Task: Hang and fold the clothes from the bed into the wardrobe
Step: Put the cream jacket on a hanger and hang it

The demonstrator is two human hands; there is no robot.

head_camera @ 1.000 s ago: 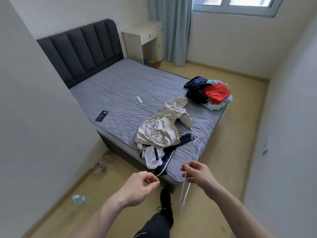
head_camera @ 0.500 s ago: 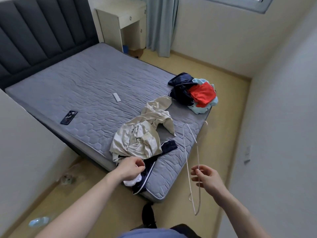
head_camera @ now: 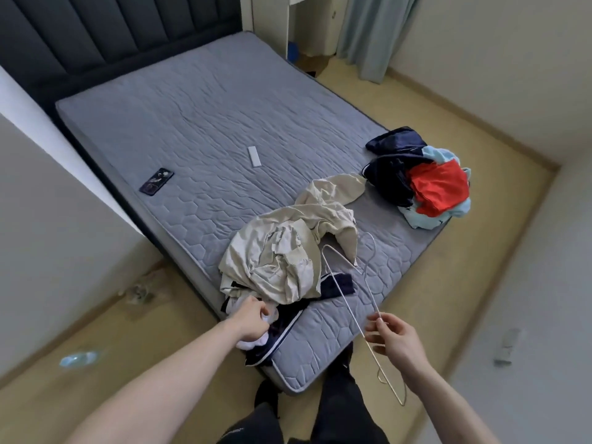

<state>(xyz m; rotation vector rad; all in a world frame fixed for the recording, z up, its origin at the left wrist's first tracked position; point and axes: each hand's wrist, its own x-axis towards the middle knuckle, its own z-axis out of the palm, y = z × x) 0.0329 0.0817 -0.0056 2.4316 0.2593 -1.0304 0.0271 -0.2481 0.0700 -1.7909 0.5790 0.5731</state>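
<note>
A grey mattress fills the middle of the view. Near its front corner lies a crumpled cream garment on top of a navy and white garment. My left hand grips the white part of that navy and white garment at the bed's edge. My right hand pinches a thin white wire hanger, which reaches up over the mattress corner. A second pile of clothes, navy, red and light blue, sits at the bed's right edge.
A dark phone and a small white remote lie on the mattress. A plastic bottle lies on the floor at left. A wall stands close at left, another at right. A desk and curtain stand beyond the bed.
I have moved closer to the bed. My left hand reached forward and took hold of the navy and white garment. The hanger in my right hand swung up over the mattress corner.
</note>
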